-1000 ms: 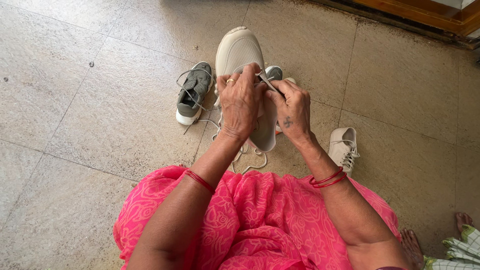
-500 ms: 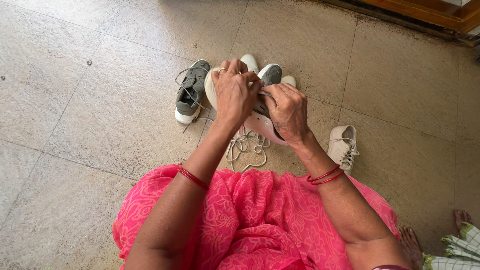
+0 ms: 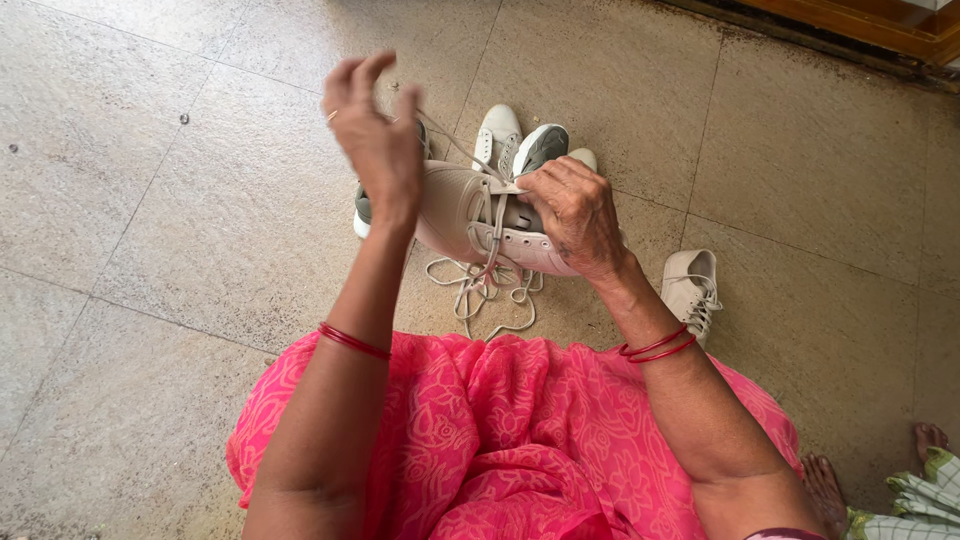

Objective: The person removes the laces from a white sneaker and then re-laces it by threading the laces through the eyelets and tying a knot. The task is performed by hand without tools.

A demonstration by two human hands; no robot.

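Two hands work one beige shoe (image 3: pixel 470 205) above the tiled floor (image 3: pixel 200 250). Left hand (image 3: pixel 375 140) is raised, wrist bent, fingers pinched on a taut lace (image 3: pixel 455 150) running from its fingertips down to the shoe. Right hand (image 3: pixel 578 215) clamps the shoe's collar end, fingers curled over it. Shoe lies crosswise, long axis left to right, toe under the left fingers. Loose lace loops (image 3: pixel 485 295) hang below the right fingers.

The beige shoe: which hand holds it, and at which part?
The right hand grips the beige shoe at its upper; the left hand pulls its lace.
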